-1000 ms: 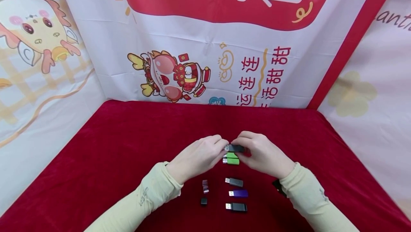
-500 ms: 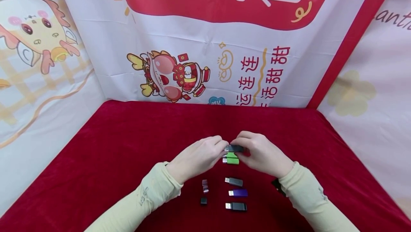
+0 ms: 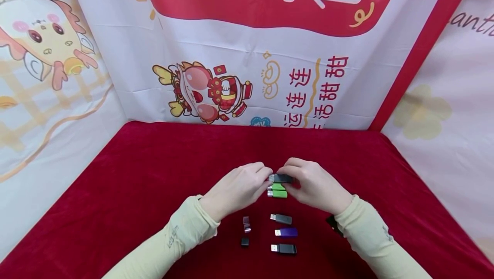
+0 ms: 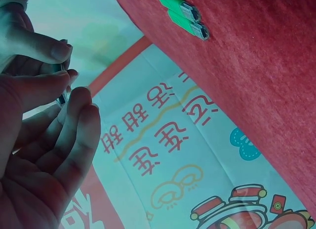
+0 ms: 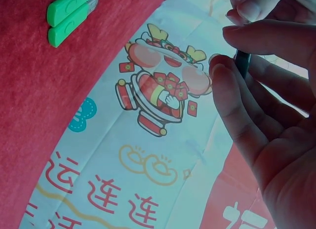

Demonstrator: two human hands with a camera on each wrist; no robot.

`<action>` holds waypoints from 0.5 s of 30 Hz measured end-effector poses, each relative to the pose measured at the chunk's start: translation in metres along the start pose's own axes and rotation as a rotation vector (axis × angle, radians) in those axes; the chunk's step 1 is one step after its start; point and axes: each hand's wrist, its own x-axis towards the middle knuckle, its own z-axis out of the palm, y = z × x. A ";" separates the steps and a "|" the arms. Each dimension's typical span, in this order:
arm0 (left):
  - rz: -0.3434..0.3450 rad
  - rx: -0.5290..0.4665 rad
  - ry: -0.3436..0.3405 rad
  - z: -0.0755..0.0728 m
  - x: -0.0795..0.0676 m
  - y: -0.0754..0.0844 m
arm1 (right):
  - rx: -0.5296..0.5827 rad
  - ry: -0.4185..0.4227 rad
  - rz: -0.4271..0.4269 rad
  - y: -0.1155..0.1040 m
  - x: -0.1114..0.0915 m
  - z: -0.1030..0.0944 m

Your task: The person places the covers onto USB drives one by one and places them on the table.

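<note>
In the head view, both hands meet over the middle of the table around a dark grey USB flash drive. My right hand holds its body between thumb and fingers. The thumb and index finger of my left hand pinch its see-through left end. Seen from the left wrist, a slim edge of the drive shows between the fingertips; the rest is hidden by the fingers. Two green USB flash drives lie side by side on the cloth just below the held one.
Nearer the front lie a grey USB drive, a purple one and a black one, plugs to the left. Left of them are small clear pieces and a black cap. Printed curtains surround the red cloth.
My left fingertips have shifted very slightly left along the drive's end. The right hand keeps its hold, and the drives on the cloth stay put.
</note>
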 end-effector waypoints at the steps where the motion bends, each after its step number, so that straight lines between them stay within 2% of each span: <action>1: 0.005 -0.001 0.001 0.000 0.000 0.000 | 0.002 0.000 0.001 0.000 0.000 0.000; 8: 0.059 0.023 0.016 0.000 0.000 -0.001 | 0.007 0.002 -0.002 0.000 0.001 0.000; 15: 0.075 0.030 0.007 0.000 0.000 -0.001 | 0.013 -0.001 0.000 0.000 0.001 0.001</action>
